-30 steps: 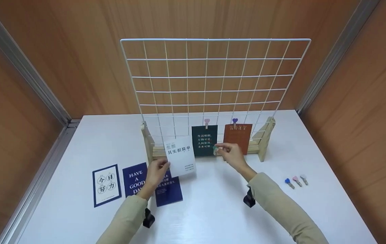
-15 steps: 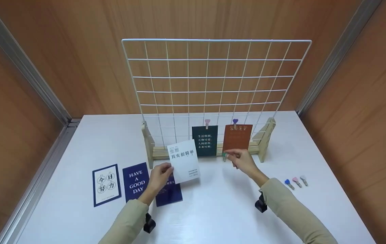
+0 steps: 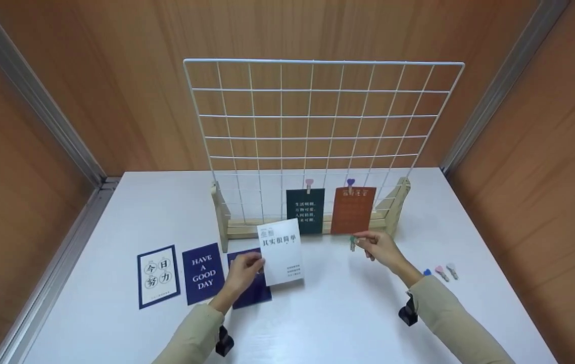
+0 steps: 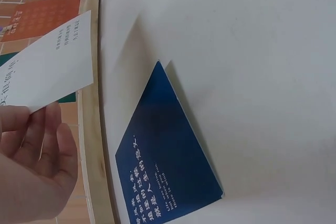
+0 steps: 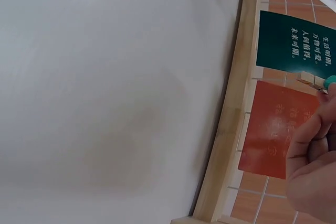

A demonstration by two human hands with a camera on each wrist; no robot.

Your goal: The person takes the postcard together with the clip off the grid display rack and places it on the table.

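Observation:
My left hand (image 3: 243,273) pinches a white card (image 3: 282,255) with dark Chinese lettering by its left edge, above the table and in front of the rack. In the left wrist view the thumb and fingers grip that card's (image 4: 58,64) edge. A dark blue card (image 3: 252,290) lies partly hidden beneath the left hand. My right hand (image 3: 381,247) pinches a small wooden clothespin (image 3: 352,243) with a green top, just below the orange card (image 3: 353,210). Beside that hangs a dark green card (image 3: 305,205), its lower left corner overlapped by the white one.
A white wire grid (image 3: 323,116) stands in a wooden base (image 3: 242,230) at the back. A pink-topped clip (image 3: 309,185) and a purple-topped clip (image 3: 350,184) hold the hung cards. Two cards, blue-framed (image 3: 158,277) and blue (image 3: 203,274), lie left. Loose clothespins (image 3: 441,273) lie right.
The left hand has brought the white card down and slightly right, nearer me. The right hand has moved right and down with the green-topped clothespin, away from the green card.

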